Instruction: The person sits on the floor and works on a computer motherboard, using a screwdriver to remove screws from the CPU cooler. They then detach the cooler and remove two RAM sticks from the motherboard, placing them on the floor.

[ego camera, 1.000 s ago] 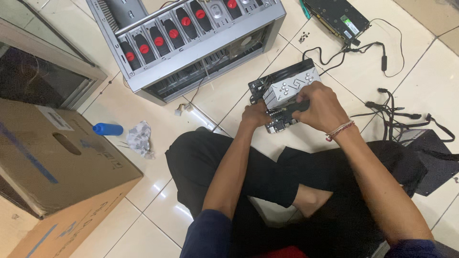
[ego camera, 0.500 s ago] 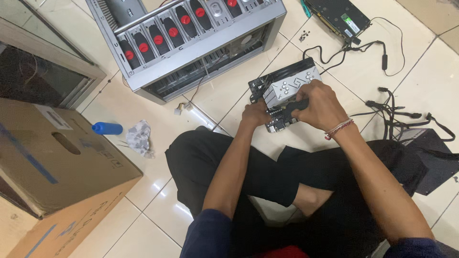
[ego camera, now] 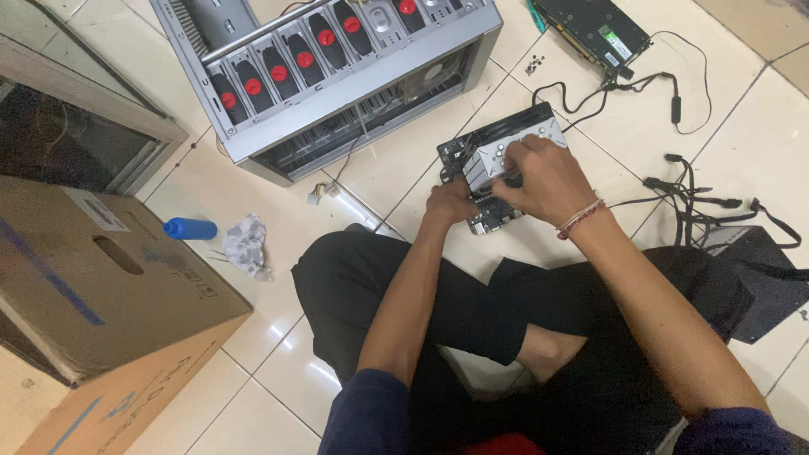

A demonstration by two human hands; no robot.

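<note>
On the tiled floor [ego camera: 640, 135], the left hand [ego camera: 448, 202] gripped the motherboard's [ego camera: 472, 150] near edge; the right hand [ego camera: 539, 175] curled its fingers over the silver cooler [ego camera: 493, 158].

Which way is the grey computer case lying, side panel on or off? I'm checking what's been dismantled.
Off. The grey computer case lies on its side on the tiled floor, open face up, red-capped drive trays exposed.
</note>
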